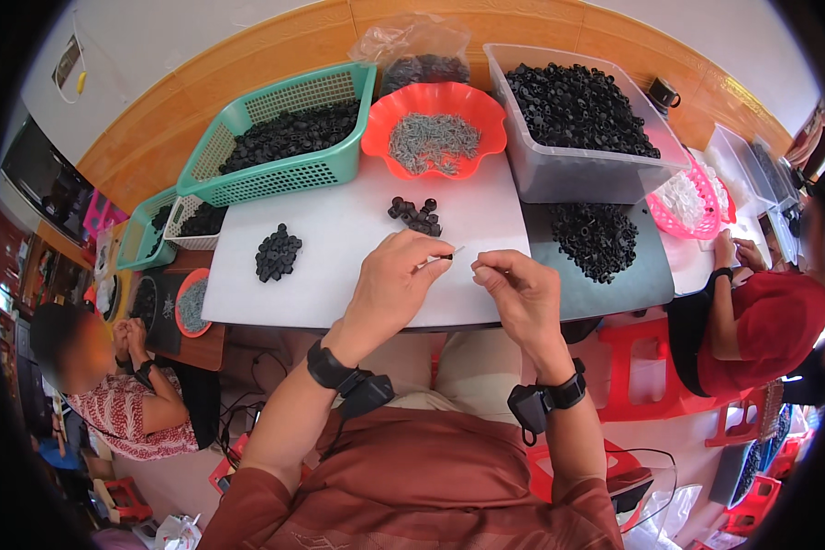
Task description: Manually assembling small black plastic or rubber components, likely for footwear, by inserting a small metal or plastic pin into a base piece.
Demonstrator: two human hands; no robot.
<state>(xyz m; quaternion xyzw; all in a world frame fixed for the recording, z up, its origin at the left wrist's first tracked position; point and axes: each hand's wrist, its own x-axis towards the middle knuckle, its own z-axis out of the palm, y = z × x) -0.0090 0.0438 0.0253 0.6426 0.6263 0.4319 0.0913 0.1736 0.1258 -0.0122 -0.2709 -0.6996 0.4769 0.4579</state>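
My left hand [394,280] is closed in a pinch above the white work surface. Between its thumb and forefinger sits a small black plastic part [447,258], and a thin silvery pin [459,249] sticks out beside it. Just to the right, my right hand [522,291] has thumb and forefinger pressed together; whatever they may hold is too small to make out. A small gap separates the two hands. Beyond them lies a loose group of black round parts [416,216]. Further left, a pile of black parts [278,253] rests on the same white surface [339,266].
Along the back stand a green basket [335,165] of black parts, a red bowl [376,137] of thin metal pins and a clear bin [568,174] of black rings. More rings [596,240] lie on a dark mat at right. People work on both sides.
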